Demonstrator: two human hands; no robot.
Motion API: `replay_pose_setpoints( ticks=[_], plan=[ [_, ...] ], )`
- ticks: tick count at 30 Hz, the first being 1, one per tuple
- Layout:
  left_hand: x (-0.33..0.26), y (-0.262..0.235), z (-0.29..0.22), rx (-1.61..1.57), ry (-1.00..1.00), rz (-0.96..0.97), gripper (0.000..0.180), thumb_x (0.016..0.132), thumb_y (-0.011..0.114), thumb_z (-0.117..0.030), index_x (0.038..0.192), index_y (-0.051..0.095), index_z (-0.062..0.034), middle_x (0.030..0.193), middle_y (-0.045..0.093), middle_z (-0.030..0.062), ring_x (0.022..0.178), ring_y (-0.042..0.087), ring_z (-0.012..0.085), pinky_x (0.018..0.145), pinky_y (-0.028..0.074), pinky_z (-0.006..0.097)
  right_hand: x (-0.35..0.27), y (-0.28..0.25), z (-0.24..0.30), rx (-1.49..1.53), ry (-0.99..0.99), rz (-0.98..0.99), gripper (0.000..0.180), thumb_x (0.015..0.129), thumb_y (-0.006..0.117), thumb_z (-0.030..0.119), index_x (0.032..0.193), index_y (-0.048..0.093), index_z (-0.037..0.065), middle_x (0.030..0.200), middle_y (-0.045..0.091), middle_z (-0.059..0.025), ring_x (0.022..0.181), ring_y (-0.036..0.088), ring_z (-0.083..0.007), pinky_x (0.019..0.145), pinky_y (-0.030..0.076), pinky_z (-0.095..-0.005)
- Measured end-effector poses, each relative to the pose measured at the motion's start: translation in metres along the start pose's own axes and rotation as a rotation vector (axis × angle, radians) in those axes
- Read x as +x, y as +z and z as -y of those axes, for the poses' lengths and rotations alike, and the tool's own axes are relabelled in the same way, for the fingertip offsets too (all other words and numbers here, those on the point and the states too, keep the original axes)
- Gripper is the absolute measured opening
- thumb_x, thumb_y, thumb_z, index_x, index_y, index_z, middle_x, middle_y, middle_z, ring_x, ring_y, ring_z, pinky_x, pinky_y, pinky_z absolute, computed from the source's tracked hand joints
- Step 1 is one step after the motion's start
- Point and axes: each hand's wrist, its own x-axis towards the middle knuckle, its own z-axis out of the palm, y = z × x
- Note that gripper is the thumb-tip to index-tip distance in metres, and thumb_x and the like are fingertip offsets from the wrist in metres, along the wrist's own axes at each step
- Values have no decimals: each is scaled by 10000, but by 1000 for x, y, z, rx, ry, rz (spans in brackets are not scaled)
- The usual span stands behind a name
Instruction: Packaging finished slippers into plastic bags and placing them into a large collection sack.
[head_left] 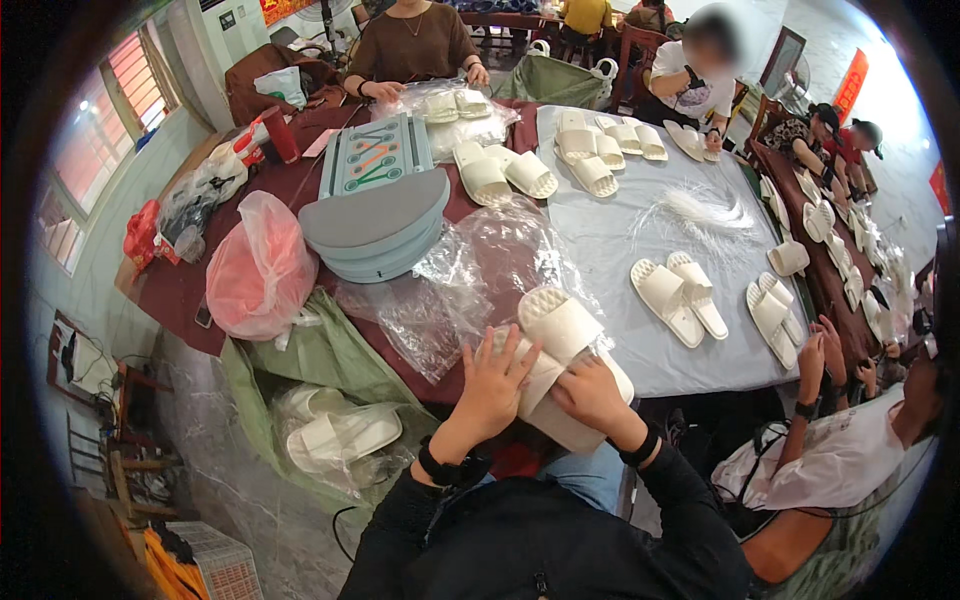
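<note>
A pair of cream slippers is in front of me at the table's near edge, one slipper [560,325] lying partly over the other [541,378]. My left hand [492,382] rests on the lower slipper's strap, its fingers stretched out and spread. My right hand [593,397] grips the pair, its fingers reaching in at the strap opening, where their tips are hidden. Crumpled clear plastic bags [440,305] lie just beyond the slippers. Both wrists carry dark bands.
A grey-blue case [375,225] and a pink plastic bag [262,265] stand at left. Bagged slippers [345,435] lie in a green sack [250,385] below. More slippers [680,295] and white strands [705,215] cover the grey cloth [600,230]. Co-workers sit around; one [830,450] is close at right.
</note>
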Motion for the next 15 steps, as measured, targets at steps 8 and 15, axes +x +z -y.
replay_pose_setpoints(
  ticks=[8,15],
  plan=[
    [-6,6,-26,-40,152,119,534,884,491,-141,1397,379,-238,1510,174,140,1354,132,474,1025,139,654,9,23,-13,-14,162,16,291,772,570,265,993,626,85,1008,544,-175,972,520,-350,826,436,-443],
    [-15,-16,-46,-281,354,283,476,932,440,-202,1402,365,-228,1507,186,143,1355,119,478,1001,152,681,39,57,-25,-77,248,-372,195,760,576,229,812,621,46,879,558,-173,931,506,-358,852,365,-502]
  ],
)
